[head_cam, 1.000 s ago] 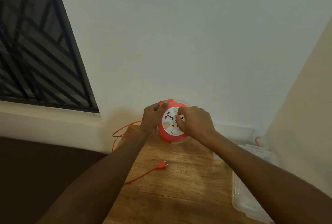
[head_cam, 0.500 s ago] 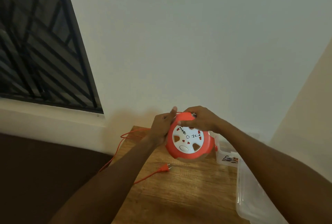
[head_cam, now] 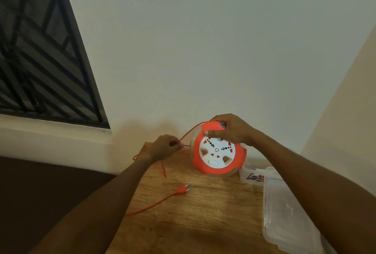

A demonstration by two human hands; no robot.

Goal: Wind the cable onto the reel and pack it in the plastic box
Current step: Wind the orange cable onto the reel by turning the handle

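An orange and white cable reel [head_cam: 218, 155] is held upright above the wooden table [head_cam: 203, 219], its white socket face turned toward me. My right hand [head_cam: 230, 129] grips the orange handle at its top. My left hand [head_cam: 164, 147] pinches the thin orange cable [head_cam: 188, 133] just left of the reel. The cable runs from the reel's top to those fingers, then drops off the table's left side. Its orange plug [head_cam: 182, 189] lies on the table in front of the reel. A clear plastic box [head_cam: 252, 174] stands behind the reel at the right, partly hidden.
A clear plastic lid [head_cam: 284, 215] lies at the table's right edge, under my right forearm. A white wall rises right behind the table, and a beige wall closes in on the right. A barred window [head_cam: 40, 60] is at the upper left.
The reel came up off the table and toward me. My right hand shifted from its face to the top handle. My left hand left the rim and took hold of the cable.
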